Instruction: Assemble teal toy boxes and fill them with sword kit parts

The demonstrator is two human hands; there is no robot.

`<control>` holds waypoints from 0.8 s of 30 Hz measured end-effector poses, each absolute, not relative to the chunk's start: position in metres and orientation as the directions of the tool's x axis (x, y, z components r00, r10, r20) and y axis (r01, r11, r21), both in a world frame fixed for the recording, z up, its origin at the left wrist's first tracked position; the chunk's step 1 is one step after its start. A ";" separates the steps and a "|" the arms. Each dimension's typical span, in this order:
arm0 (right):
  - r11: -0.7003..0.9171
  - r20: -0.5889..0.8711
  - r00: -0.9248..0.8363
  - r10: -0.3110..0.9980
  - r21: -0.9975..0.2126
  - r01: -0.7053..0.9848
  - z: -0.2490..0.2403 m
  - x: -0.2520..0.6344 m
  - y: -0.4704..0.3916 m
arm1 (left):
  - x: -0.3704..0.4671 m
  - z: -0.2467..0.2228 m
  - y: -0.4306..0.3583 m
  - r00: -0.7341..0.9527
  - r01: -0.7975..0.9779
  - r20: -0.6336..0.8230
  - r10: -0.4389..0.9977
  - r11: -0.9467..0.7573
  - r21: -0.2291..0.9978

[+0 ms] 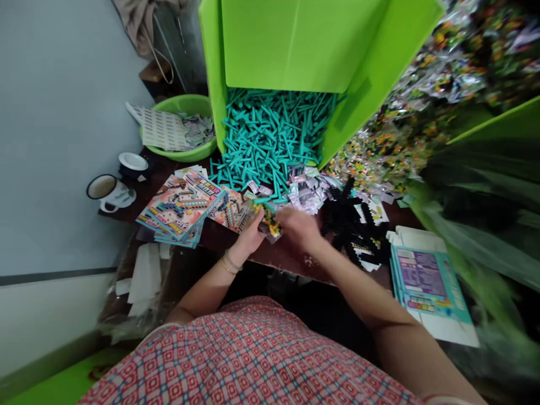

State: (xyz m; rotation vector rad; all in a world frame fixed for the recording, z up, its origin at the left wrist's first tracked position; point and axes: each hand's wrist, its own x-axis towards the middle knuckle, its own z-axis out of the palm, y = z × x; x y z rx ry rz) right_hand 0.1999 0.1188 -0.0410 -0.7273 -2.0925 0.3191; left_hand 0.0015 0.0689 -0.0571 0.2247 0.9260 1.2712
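My left hand (251, 235) is closed on a small clear plastic bag (271, 224) of yellow, orange and green toy bricks. Right beside the bag, my right hand (298, 226) is curled shut and blurred by motion; I cannot make out what its fingers hold. Just beyond the hands, turquoise plastic sticks (270, 140) spill out of a tall green bin (287, 45). Small purple-white sachets (307, 191) lie in front of the bin. A printed leaflet (230, 209) lies by my left hand.
Flat printed boxes (181, 202) are stacked at the left, near a mug (110, 191) and a green basin (185, 149). To the right lie black brick strips (350, 222), a flattened carton (426, 281) and a large heap of bagged bricks (392, 140).
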 end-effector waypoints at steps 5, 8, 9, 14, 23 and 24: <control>0.674 0.630 -0.259 0.732 -0.616 0.407 -0.073 0.179 0.040 | 0.027 -0.059 0.062 -0.080 -0.640 -0.341 0.937 0.215 0.738; 0.333 0.369 0.153 0.917 -0.918 0.214 -0.081 0.160 0.027 | 0.037 -0.060 0.054 -0.160 -0.570 -0.258 0.953 0.124 0.812; 0.212 0.224 0.216 0.950 -0.974 0.081 -0.082 0.152 0.025 | 0.040 -0.060 0.052 -0.199 -0.508 -0.212 0.957 0.084 0.857; -0.086 -0.166 0.161 0.973 -0.905 -0.417 -0.079 0.134 0.023 | 0.042 -0.066 0.042 -0.213 -0.102 -0.021 0.977 -0.001 0.995; -0.233 -0.305 0.295 0.905 -0.938 -0.255 -0.058 0.257 0.045 | -0.045 -0.060 0.015 0.253 0.856 0.113 0.961 -0.277 0.438; -0.226 -0.274 0.298 0.914 -0.956 -0.185 -0.048 0.270 0.046 | -0.053 -0.052 0.016 0.260 0.840 0.144 0.955 -0.297 0.454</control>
